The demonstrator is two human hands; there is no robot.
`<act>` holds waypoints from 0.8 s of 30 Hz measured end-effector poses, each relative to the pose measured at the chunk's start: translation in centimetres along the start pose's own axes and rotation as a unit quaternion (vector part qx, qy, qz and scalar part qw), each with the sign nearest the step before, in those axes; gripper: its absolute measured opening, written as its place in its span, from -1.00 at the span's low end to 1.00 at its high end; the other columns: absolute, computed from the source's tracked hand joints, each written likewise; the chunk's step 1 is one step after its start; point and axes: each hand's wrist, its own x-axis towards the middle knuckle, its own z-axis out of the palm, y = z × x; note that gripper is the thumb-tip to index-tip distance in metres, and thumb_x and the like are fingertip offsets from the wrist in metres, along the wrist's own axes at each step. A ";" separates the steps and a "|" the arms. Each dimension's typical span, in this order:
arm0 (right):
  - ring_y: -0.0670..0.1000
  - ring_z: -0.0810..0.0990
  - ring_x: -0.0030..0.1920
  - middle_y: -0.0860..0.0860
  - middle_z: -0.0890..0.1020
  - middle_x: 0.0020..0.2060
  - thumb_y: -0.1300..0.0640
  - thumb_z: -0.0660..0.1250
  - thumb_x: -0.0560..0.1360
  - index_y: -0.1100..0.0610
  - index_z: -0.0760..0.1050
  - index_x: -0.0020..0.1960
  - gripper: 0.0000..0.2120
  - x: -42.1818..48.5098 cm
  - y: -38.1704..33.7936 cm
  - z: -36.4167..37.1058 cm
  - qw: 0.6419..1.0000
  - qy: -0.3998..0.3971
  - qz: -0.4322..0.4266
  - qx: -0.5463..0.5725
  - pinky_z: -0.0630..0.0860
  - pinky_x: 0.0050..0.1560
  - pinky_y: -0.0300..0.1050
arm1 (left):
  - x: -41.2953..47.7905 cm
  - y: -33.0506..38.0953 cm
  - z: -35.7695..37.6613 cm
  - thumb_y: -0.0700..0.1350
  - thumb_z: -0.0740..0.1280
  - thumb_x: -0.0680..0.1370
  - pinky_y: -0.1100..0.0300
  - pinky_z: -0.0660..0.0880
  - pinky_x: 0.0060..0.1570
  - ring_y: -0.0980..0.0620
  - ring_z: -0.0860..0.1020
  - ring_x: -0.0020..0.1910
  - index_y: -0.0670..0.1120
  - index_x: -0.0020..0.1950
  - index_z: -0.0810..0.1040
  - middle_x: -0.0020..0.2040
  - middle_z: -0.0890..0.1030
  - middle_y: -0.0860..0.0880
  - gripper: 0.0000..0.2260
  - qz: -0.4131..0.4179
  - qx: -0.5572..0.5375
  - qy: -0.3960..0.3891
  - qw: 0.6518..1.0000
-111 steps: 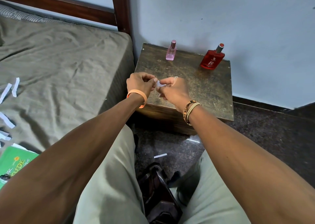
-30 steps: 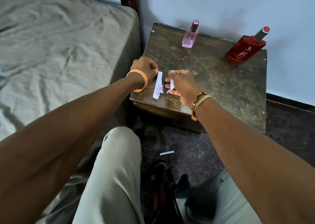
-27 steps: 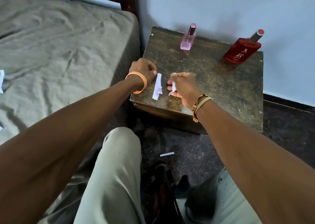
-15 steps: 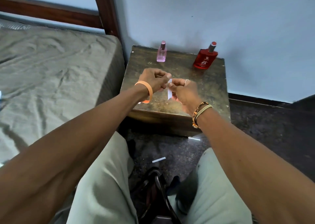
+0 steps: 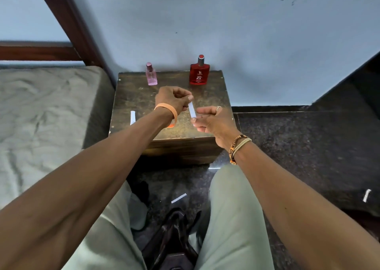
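A narrow white paper strip (image 5: 192,110) hangs upright above the small dark wooden table (image 5: 209,97). My left hand (image 5: 171,102), with an orange wristband, pinches the strip's top end between thumb and finger. My right hand (image 5: 212,121), wearing a ring and thread bracelets, has its curled fingertips at the strip's lower end and seems to pinch it. A second white strip (image 5: 132,117) lies flat near the table's left edge.
A pink perfume bottle (image 5: 151,74) and a red perfume bottle (image 5: 199,72) stand at the table's back by the wall. The bed (image 5: 45,115) is on the left. Paper strips (image 5: 178,198) lie on the dark floor. A dark bag (image 5: 174,239) sits between my knees.
A second ago each hand held its own torn piece, apart. Both hands now meet on one narrow strip, and another strip lies at the table's left edge. The camera has tilted up.
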 end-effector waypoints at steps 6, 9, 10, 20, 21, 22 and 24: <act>-0.01 0.70 -0.27 0.09 0.70 -0.26 0.41 0.55 0.34 0.26 0.59 0.02 -0.71 1.7 3.5 -0.3 0.999 0.012 0.046 0.006 0.67 -0.15 -0.11 | 2.0 -2.6 0.7 -0.28 0.49 0.43 0.18 0.64 -0.17 0.02 0.67 -0.17 -0.07 -0.22 0.65 -0.21 0.68 -0.06 -0.88 -0.024 0.028 -0.003 0.999; -0.04 0.70 -0.29 0.08 0.70 -0.25 0.39 0.54 0.36 0.22 0.60 -0.02 -0.76 2.9 4.9 0.5 0.997 0.016 0.069 0.010 0.65 -0.20 -0.17 | 3.0 -4.0 0.7 -0.28 0.48 0.43 0.19 0.63 -0.18 0.01 0.66 -0.20 -0.07 -0.23 0.64 -0.24 0.67 -0.04 -0.87 -0.039 0.032 -0.012 0.999; -0.04 0.69 -0.29 0.08 0.70 -0.25 0.37 0.52 0.39 0.19 0.59 -0.04 -0.80 3.4 5.3 1.0 0.997 0.023 0.075 0.012 0.65 -0.21 -0.17 | 3.3 -4.5 0.8 -0.28 0.48 0.43 0.16 0.64 -0.16 0.00 0.67 -0.19 -0.07 -0.23 0.64 -0.24 0.67 -0.04 -0.87 -0.042 0.031 -0.017 0.998; -0.09 0.66 -0.36 0.07 0.68 -0.24 0.27 0.50 0.45 0.13 0.58 -0.10 -0.87 7.0 6.0 3.5 0.995 0.031 0.089 0.045 0.63 -0.25 -0.19 | 5.8 -7.5 1.6 -0.21 0.54 0.38 0.21 0.61 -0.12 0.14 0.64 -0.24 0.00 -0.22 0.66 -0.26 0.67 0.09 -0.88 0.032 0.109 -0.035 0.993; -0.10 0.67 -0.36 0.06 0.68 -0.24 0.33 0.50 0.43 0.12 0.58 -0.11 -0.83 7.3 6.2 3.7 0.995 0.035 0.087 0.022 0.61 -0.26 -0.20 | 6.1 -7.7 1.6 -0.20 0.55 0.37 0.20 0.61 -0.11 0.13 0.64 -0.23 0.02 -0.24 0.65 -0.26 0.67 0.09 -0.86 0.029 0.110 -0.031 0.993; -0.08 0.69 -0.34 0.06 0.69 -0.23 0.36 0.51 0.41 0.12 0.58 -0.11 -0.80 7.5 6.4 3.7 0.995 0.044 0.086 0.009 0.61 -0.27 -0.20 | 6.4 -7.8 1.7 -0.20 0.55 0.37 0.18 0.62 -0.10 0.12 0.64 -0.23 0.04 -0.26 0.65 -0.27 0.67 0.08 -0.84 0.029 0.114 -0.030 0.993; -0.02 0.71 -0.28 0.08 0.70 -0.23 0.37 0.55 0.36 0.13 0.57 -0.13 -0.77 7.8 6.9 3.8 0.994 0.074 0.078 0.003 0.62 -0.26 -0.18 | 7.0 -8.2 1.7 -0.21 0.55 0.37 0.13 0.63 -0.07 0.08 0.65 -0.22 0.02 -0.25 0.66 -0.26 0.67 0.05 -0.85 0.029 0.125 -0.037 0.991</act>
